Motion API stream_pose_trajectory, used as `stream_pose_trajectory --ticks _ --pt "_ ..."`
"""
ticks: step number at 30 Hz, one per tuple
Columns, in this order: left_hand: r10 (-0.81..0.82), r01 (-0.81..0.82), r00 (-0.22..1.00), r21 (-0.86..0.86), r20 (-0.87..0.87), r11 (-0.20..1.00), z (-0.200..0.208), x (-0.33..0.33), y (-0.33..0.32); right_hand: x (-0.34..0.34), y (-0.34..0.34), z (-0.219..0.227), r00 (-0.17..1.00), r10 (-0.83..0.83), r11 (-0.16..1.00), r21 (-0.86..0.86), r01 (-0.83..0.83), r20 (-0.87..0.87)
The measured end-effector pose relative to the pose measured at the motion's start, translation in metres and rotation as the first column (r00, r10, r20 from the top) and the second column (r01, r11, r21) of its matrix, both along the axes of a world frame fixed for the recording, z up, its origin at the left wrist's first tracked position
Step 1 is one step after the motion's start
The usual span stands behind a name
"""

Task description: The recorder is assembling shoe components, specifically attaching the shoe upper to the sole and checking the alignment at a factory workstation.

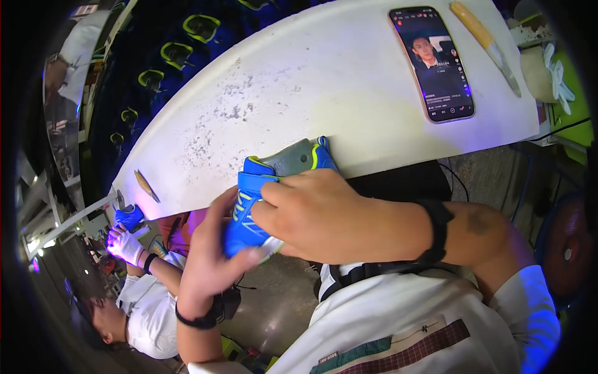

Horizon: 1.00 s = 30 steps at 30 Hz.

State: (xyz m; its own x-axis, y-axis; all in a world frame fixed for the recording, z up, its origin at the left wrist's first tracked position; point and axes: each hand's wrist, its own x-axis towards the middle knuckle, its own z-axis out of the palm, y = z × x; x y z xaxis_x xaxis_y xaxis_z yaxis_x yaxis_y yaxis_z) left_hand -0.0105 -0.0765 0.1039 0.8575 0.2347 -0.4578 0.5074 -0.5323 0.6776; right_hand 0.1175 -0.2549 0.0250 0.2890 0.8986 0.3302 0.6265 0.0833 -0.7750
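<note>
- A blue shoe with yellow-green trim sits at the centre of the frame, by the table's near edge, toe toward the lower left; much of its right side is hidden behind a hand.
- A grey-green insert fills the shoe's opening; its lower part is out of sight inside.
- The left hand holds the shoe's toe end from the lower left, thumb spread from the fingers; motion blur softens its outline.
- The right hand is curled tightly against the shoe's side below the strap, holding it; its fingertips are covered, so exactly what they pinch cannot be told.
- The white table spans the upper middle, with dark smudges left of its centre.
- A lit phone lies at the upper right; beside it is a wooden-handled knife.
- A small, pointed, brownish object lies on the table's left end, too small to identify.
- At lower left, a co-worker's gloved hand is near another blue shoe; its grip is unclear.
- Dark shoes with bright yellow-green collars line the upper left, mostly lost in shadow.
</note>
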Motion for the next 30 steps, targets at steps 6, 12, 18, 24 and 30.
stream_pose_trajectory --ticks 6,12,18,24,30 --pt "0.306 -0.232 0.942 -0.393 0.137 0.89 -0.046 -0.03 0.002 0.028 -0.038 0.013 0.952 -0.264 0.927 0.233 0.295 -0.154" --pt "0.431 -0.126 0.618 -0.459 0.658 0.88 -0.027 0.046 -0.061 0.066 -0.03 0.075 0.653 -0.069 0.879 0.264 0.398 -0.754" --pt "-0.081 -0.037 0.816 0.191 0.572 0.981 0.027 0.057 -0.025 0.057 -0.013 0.074 0.864 0.032 0.942 0.304 0.142 -0.502" --pt "-0.011 -0.096 0.814 0.153 0.58 0.984 0.023 0.04 -0.028 0.052 0.001 0.086 0.935 0.176 0.978 0.163 -0.131 -0.307" --pt "0.216 -0.203 0.837 -0.082 0.503 0.976 -0.006 0.021 -0.009 0.042 0.027 0.072 0.881 0.205 0.968 0.225 -0.116 -0.427"
